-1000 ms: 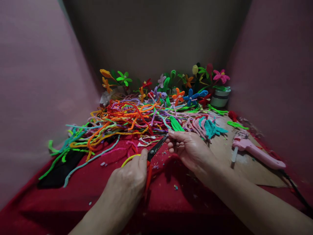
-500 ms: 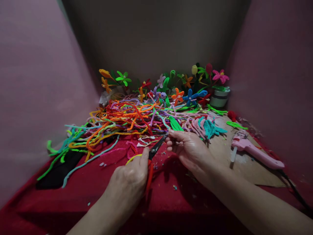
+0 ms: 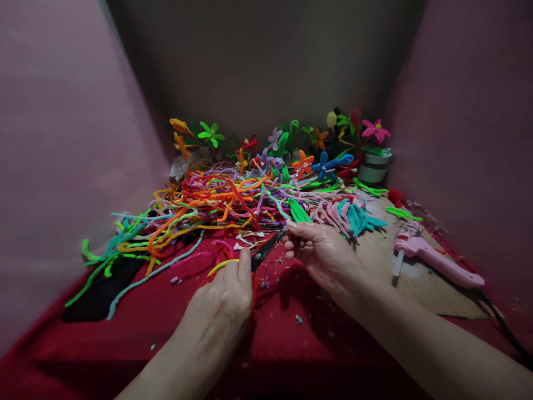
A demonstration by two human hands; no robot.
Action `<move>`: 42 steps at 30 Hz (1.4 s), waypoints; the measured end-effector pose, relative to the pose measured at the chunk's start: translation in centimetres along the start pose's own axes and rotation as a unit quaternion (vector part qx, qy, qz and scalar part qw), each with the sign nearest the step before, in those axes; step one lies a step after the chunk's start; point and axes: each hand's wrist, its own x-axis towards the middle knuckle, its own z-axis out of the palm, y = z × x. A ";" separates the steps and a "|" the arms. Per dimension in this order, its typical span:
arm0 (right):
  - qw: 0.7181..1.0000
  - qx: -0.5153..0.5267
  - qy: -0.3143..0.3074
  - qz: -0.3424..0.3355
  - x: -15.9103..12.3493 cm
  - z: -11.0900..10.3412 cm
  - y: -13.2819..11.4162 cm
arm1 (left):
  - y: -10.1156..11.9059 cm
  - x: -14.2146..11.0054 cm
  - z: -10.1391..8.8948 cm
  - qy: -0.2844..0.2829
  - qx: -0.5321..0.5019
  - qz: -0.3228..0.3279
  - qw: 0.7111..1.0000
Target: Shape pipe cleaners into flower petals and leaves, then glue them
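Observation:
My left hand (image 3: 222, 294) is closed round the handles of a pair of scissors (image 3: 266, 250) with dark blades and red and yellow grips. Its blades point up and to the right, and their tips meet the fingertips of my right hand (image 3: 314, 241). That hand is pinched, thumb against forefinger, on something too small to make out. Just beyond the pinch, a light blue chenille stem (image 3: 278, 203) and a green leaf-shaped piece (image 3: 298, 211) lie at the edge of the pile. Short stems with white tufted ends (image 3: 249, 240) lie left of the blades.
Tangled chenille stems (image 3: 200, 194) cover the table's middle and left, partly over a black flat object (image 3: 97, 291). Fuzzy flowers (image 3: 325, 165) and a pot (image 3: 375, 166) stand behind. Right, a pink glue gun (image 3: 433, 258) with a cord lies on cardboard (image 3: 437, 297). Clippings dot the red cloth (image 3: 287, 339).
My left hand has closed further on the scissors, and the red grip is now mostly hidden behind it. The right hand keeps its pinch in nearly the same place.

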 end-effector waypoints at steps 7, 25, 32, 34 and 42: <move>1.000 0.020 -0.004 0.008 0.2 -0.1 0.1 | -0.1 0.2 -0.6 -0.033 -0.026 0.007 0.999; 1.000 0.005 0.003 -0.019 0.5 0.0 0.1 | -0.9 0.6 0.7 0.013 -0.071 0.035 0.997; 1.000 0.022 0.002 0.004 0.3 0.1 0.2 | -0.7 0.4 0.2 0.026 -0.048 0.026 0.998; 1.000 0.026 0.005 0.011 0.3 0.1 0.1 | -0.8 0.4 0.0 0.032 -0.036 0.038 0.998; 0.998 0.050 0.019 0.037 0.4 0.3 0.0 | -1.0 0.3 0.3 0.002 -0.040 0.035 0.999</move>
